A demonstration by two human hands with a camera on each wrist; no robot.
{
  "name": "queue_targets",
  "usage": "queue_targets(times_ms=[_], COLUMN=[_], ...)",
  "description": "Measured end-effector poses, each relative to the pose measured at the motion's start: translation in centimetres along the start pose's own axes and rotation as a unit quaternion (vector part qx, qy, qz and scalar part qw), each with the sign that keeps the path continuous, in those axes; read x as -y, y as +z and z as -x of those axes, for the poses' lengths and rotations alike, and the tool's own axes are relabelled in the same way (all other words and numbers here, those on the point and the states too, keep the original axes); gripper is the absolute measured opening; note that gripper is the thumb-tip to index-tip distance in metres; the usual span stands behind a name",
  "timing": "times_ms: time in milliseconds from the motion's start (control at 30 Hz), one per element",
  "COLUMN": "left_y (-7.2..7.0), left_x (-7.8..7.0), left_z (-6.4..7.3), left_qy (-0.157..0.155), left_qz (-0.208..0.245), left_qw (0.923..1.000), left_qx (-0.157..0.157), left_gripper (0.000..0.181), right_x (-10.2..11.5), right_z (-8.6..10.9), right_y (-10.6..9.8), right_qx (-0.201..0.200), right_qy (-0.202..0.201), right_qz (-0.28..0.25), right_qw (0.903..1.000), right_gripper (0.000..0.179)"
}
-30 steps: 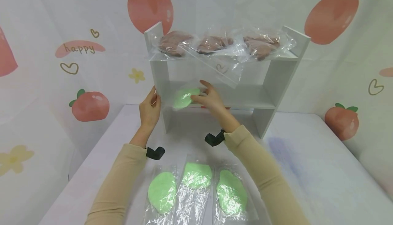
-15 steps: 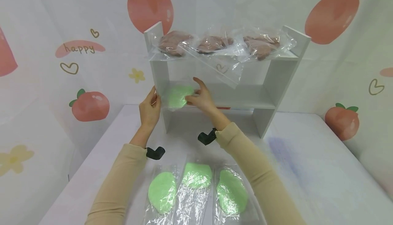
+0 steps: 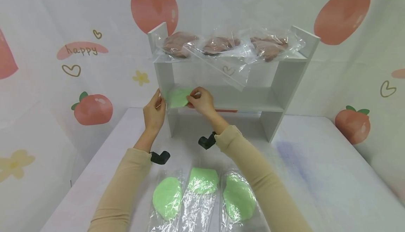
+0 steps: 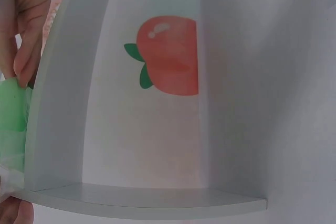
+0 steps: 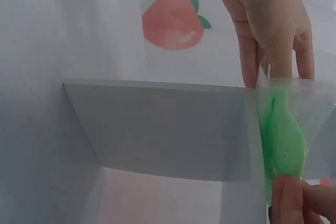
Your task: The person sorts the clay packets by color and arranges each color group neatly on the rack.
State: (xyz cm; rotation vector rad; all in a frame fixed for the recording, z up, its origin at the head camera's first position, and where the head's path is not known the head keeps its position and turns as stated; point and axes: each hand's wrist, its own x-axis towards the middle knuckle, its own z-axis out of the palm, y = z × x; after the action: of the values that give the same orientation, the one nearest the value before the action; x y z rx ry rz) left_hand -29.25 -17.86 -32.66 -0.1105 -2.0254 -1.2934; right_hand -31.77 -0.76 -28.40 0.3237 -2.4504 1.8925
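Observation:
My right hand [image 3: 202, 100] pinches the near right edge of a clear plastic bag with a flat, light green piece [image 3: 178, 97] inside. The bag lies at the left end of the middle board of a white shelf [image 3: 253, 100], against the side panel. With thumb and fingers, my left hand [image 3: 155, 112] grips the front edge of that left panel. In the right wrist view, the green piece [image 5: 286, 140] hangs close over the board, below the left hand's fingers. The left wrist view shows the right hand [image 4: 26, 19] holding the bag from above.
On the top board sit several clear bags with brown lumps [image 3: 219, 45]; one bag's zip edge [image 3: 234, 79] droops in front of the middle opening. Three bagged green pieces [image 3: 167, 198] lie in a row on the white table [image 3: 316, 175] near the front. A fruit-print curtain hangs behind.
My right hand has moved left and carried the green bag from the front of the opening to the left end of the middle board. My left hand has stayed on the panel.

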Motion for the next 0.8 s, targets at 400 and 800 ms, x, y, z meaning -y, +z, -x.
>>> queue_targets(times_ms=[400, 800], left_y=[0.11, 0.05], left_x=[0.13, 0.09], left_z=[-0.08, -0.06], left_qy=[0.003, 0.003], left_qz=[-0.004, -0.004], left_qw=[1.0, 1.0], left_qx=[0.0, 0.0], left_gripper=[0.039, 0.039], right_x=[-0.06, -0.03], right_z=[-0.09, -0.02], right_y=[0.05, -0.31], right_qx=[0.022, 0.051], right_qy=[0.022, 0.02], right_qz=[0.054, 0.089], right_qw=[0.998, 0.9946], right_gripper=[0.052, 0.042])
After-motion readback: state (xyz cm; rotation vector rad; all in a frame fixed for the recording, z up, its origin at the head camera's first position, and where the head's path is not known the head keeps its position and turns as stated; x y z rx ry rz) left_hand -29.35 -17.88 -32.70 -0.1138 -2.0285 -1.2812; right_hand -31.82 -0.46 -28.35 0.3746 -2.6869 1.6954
